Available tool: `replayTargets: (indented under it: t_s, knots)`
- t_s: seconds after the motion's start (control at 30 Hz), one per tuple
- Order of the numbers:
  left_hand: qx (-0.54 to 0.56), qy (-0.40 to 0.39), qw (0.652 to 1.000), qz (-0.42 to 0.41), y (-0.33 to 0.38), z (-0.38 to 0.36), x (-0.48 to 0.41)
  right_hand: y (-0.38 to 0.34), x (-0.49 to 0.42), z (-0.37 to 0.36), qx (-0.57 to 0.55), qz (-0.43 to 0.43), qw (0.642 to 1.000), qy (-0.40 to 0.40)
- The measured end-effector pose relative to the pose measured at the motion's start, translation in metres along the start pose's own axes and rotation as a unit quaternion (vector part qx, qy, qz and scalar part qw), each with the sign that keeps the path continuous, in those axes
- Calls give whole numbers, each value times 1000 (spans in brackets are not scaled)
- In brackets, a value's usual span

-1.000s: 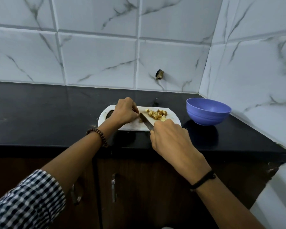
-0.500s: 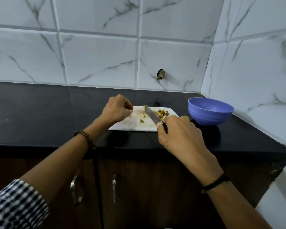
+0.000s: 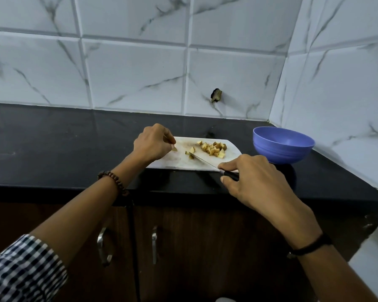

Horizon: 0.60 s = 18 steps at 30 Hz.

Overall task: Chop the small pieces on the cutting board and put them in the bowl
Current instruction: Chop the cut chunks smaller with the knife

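— What sits closest?

— A checked sleeve [image 3: 24, 269] on the left forearm. Under both arms are dark cabinet doors with metal handles [image 3: 154, 247]. The left wrist wears a bead bracelet [image 3: 114, 182] and the right a black band [image 3: 310, 247].

— And the right hand?

— The right hand [image 3: 255, 182] is curled round the dark handle of a knife [image 3: 205, 162], forefinger laid along its top. It is above the front edge of the black counter [image 3: 63, 144]. The blade runs forward and leftward from it, low over the white cutting board [image 3: 179, 163], its tip beside two stray bits.

— The left?

— The left hand [image 3: 153, 144] is ahead of the right and to its left, over the board's left end. Its fingers are curled, the tips pinching a loose piece [image 3: 174, 149] down on the board.

— Where is the rest of the food?

— The small pieces [image 3: 214, 148] are heaped on the board between the two hands, just beyond the blade. They are yellowish cubes with brown skin.

— The bowl?

— The blue bowl [image 3: 282, 149] stands upright on the counter beyond the right hand, just off the board's right end. Behind everything are white veined tiles [image 3: 135, 79], with a dark lump [image 3: 216, 95] on the wall beyond the heap.
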<state>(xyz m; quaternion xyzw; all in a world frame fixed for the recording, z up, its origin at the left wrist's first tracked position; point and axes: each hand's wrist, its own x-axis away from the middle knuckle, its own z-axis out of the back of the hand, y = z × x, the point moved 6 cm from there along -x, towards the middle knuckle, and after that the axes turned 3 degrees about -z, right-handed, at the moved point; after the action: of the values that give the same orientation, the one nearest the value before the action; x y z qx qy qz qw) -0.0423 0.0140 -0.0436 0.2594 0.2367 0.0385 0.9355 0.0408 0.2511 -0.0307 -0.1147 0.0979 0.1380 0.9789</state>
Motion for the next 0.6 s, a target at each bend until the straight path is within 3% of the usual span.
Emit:
replayTargets:
  t_s: [0.23, 0.4, 0.6]
  knots:
    - [-18, 12, 1000, 4, -7, 2, 1, 6, 5, 21, 28, -3, 998, 52]
    - [-18, -3, 1000, 25, -6, -4, 1, -4, 6, 17, -20, 16, 996, 81]
    - [-43, -23, 997, 64, -6, -7, -1, -15, 2, -11, -49, 41, 998, 27]
